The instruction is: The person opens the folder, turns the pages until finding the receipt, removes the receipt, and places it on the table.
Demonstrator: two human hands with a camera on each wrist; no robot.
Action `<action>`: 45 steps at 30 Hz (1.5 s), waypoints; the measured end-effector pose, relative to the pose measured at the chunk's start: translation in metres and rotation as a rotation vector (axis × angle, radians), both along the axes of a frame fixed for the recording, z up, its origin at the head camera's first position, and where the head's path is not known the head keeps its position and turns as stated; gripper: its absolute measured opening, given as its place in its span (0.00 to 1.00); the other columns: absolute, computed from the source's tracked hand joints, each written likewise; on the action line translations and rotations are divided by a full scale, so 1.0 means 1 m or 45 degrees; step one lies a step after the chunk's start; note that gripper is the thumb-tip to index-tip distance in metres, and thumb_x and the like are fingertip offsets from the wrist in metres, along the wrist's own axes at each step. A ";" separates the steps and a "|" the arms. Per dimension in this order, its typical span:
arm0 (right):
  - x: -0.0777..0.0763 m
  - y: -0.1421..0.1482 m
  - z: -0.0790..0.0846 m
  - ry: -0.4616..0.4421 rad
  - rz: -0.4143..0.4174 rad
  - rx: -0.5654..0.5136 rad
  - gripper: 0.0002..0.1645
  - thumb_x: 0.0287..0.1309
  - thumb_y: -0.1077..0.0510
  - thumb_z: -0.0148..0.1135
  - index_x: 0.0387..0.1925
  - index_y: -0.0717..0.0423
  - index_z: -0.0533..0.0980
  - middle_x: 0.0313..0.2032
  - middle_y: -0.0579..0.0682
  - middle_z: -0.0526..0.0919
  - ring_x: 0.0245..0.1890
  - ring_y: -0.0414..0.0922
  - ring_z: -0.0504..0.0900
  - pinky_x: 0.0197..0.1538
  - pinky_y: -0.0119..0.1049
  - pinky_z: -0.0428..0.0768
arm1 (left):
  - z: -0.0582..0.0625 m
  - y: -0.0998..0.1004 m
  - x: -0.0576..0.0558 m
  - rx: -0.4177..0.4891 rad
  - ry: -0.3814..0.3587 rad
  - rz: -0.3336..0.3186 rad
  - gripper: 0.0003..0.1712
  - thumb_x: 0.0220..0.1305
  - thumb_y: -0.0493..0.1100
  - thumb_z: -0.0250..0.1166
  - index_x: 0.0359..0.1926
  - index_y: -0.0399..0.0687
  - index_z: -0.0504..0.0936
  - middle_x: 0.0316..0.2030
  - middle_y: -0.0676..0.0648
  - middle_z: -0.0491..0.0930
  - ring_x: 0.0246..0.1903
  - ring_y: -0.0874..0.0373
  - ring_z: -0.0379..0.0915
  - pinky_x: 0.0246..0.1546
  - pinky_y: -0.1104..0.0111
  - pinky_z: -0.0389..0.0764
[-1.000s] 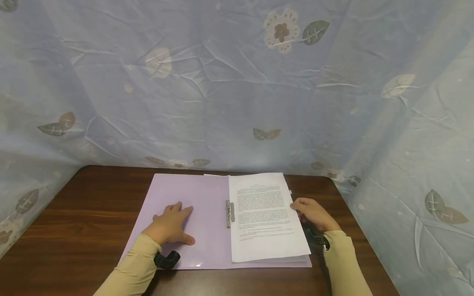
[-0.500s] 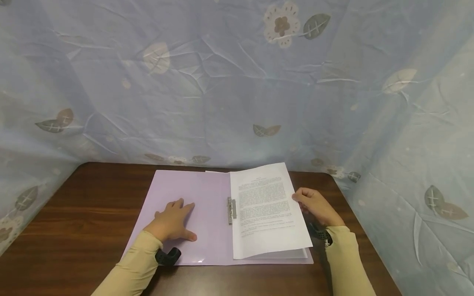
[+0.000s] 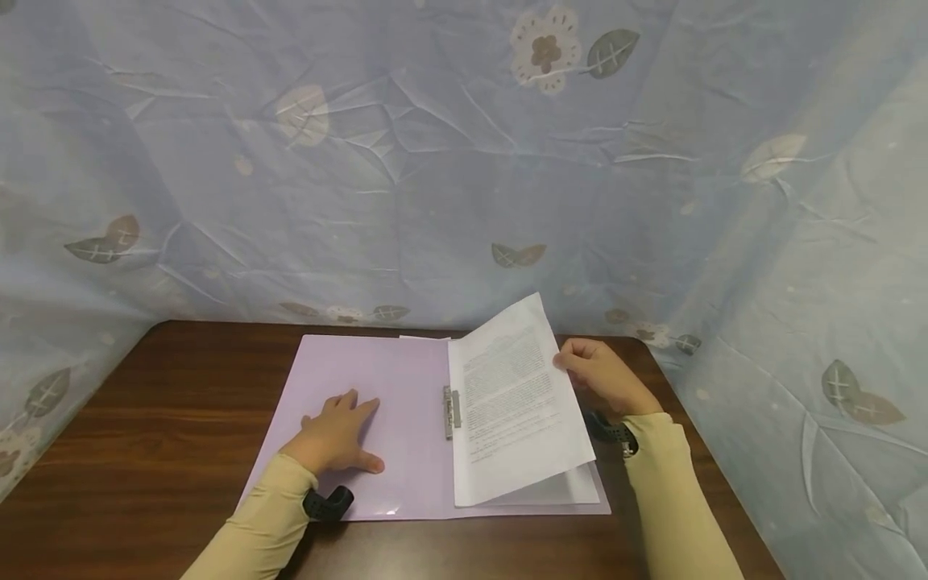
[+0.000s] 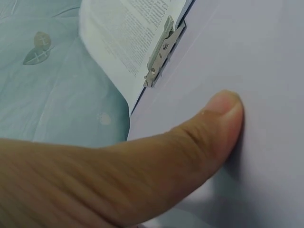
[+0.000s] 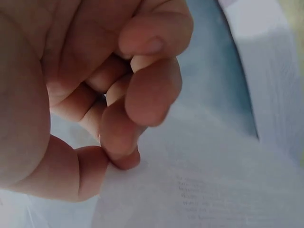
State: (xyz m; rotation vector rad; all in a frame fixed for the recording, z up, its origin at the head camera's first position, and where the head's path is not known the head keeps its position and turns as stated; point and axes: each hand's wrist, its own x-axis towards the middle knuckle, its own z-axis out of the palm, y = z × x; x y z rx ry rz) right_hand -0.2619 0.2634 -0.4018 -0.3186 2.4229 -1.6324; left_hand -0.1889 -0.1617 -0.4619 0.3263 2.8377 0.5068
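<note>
A purple folder [image 3: 406,483] lies spread out on the table, with a metal clip [image 3: 448,412] at its spine. Printed paper sheets are held there on the folder's right half. My right hand [image 3: 605,374] pinches the right edge of the top sheet [image 3: 511,403] between thumb and fingers. That sheet is lifted and bends up from the clip, and more paper [image 3: 573,487] shows beneath it. In the right wrist view the fingertips [image 5: 121,161] meet at the sheet's edge. My left hand [image 3: 337,435] rests with spread fingers on the folder's left cover; its thumb [image 4: 209,128] shows large in the left wrist view.
The dark wooden table [image 3: 145,435] extends on both sides of the folder. A pale blue curtain [image 3: 435,201] with leaf and flower prints hangs behind it and along the sides. Black straps [image 3: 328,503] sit at both wrists.
My right hand has raised the top sheet and drawn it a little left, so its right side stands higher and more paper shows beneath. The left hand stays in place.
</note>
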 end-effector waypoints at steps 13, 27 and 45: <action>-0.001 -0.090 0.056 0.191 0.120 0.212 0.13 0.68 0.53 0.61 0.27 0.54 0.74 0.21 0.47 0.71 0.25 0.45 0.70 0.35 0.39 0.69 | 0.000 -0.001 0.002 0.019 -0.021 0.009 0.62 0.44 0.64 0.83 0.75 0.41 0.68 0.74 0.24 0.57 0.72 0.22 0.51 0.58 0.19 0.56; 0.004 -0.214 0.045 0.378 0.251 0.376 0.16 0.63 0.57 0.60 0.20 0.50 0.72 0.22 0.42 0.74 0.24 0.38 0.71 0.29 0.31 0.69 | -0.001 -0.001 0.000 0.008 0.013 0.002 0.61 0.43 0.65 0.83 0.73 0.42 0.70 0.72 0.24 0.60 0.71 0.24 0.55 0.55 0.19 0.60; 0.017 -0.280 -0.008 0.315 0.206 0.628 0.15 0.63 0.54 0.63 0.21 0.48 0.73 0.20 0.40 0.77 0.19 0.36 0.74 0.27 0.29 0.69 | 0.016 -0.053 -0.022 0.265 0.151 0.063 0.24 0.77 0.44 0.56 0.64 0.30 0.75 0.55 0.26 0.80 0.57 0.30 0.77 0.56 0.39 0.77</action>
